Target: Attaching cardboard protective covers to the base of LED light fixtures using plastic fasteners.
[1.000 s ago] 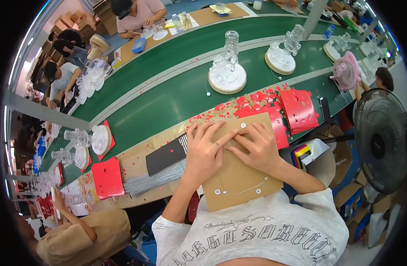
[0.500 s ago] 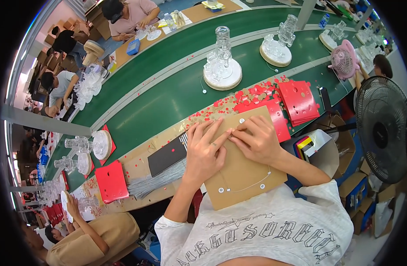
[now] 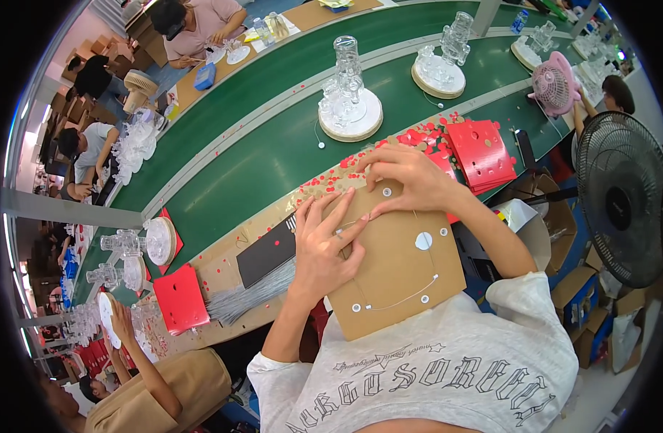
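A brown cardboard board (image 3: 400,267) rests tilted in front of me, against the table's edge. It carries small white round discs, a larger pale oval (image 3: 424,240), and a thin wire curving between white clips near its lower edge. My left hand (image 3: 328,242) lies on the board's left side, its fingers stretched out and spread. Its index fingertip presses beside a thin wire at the upper middle. My right hand (image 3: 411,177) comes in from the right, thumb and index finger pinched on that wire, the other fingers curled above the board.
Left of the board lie a black sheet (image 3: 266,252), a bundle of thin wires (image 3: 252,292) and red sheets (image 3: 181,298). More red sheets (image 3: 481,155) and loose dots lie right. Clear glass-like pieces on round bases (image 3: 350,115) stand along the green belt. A black fan (image 3: 624,202) stands right.
My right hand has shifted up and turned, uncovering the pale oval and right-hand disc. My left index finger has moved down from where it met the right fingers.
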`<state>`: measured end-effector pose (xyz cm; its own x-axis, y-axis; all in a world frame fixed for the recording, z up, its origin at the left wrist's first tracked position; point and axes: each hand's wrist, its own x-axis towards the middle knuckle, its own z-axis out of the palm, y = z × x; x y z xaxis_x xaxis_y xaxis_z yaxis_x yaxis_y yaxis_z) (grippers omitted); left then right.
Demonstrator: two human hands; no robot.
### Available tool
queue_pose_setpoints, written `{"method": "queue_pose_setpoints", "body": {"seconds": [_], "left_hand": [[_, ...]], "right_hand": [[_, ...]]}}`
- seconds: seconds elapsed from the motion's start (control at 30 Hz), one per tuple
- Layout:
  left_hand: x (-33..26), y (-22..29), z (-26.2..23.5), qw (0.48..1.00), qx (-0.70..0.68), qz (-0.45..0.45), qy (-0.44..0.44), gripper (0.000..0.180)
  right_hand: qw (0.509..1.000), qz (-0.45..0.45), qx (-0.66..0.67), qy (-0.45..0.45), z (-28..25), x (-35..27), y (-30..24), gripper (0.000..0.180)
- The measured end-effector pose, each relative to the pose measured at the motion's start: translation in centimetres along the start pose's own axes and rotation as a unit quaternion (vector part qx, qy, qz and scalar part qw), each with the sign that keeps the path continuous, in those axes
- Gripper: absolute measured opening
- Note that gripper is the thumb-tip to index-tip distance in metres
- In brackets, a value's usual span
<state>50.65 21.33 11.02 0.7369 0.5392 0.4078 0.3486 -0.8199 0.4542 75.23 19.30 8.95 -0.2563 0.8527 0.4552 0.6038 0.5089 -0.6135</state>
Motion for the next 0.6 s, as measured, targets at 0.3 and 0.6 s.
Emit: {"method": "queue_pose_setpoints", "body": {"seconds": [0.3, 0.6], "left_hand": [[0.1, -0.5, -0.2, 0.999, 0.002, 0.026, -0.028, 0.039], [-0.4, -2.2, 0.1, 0.999, -0.040, -0.004, 0.010, 0.024]], "right_hand": [[0.907, 0.254, 0.085, -0.326, -1.1, 4.5, 1.4, 0.055], [0.907, 0.336, 0.249, 0.045, -2.9, -1.8, 8.0, 0.022]]}}
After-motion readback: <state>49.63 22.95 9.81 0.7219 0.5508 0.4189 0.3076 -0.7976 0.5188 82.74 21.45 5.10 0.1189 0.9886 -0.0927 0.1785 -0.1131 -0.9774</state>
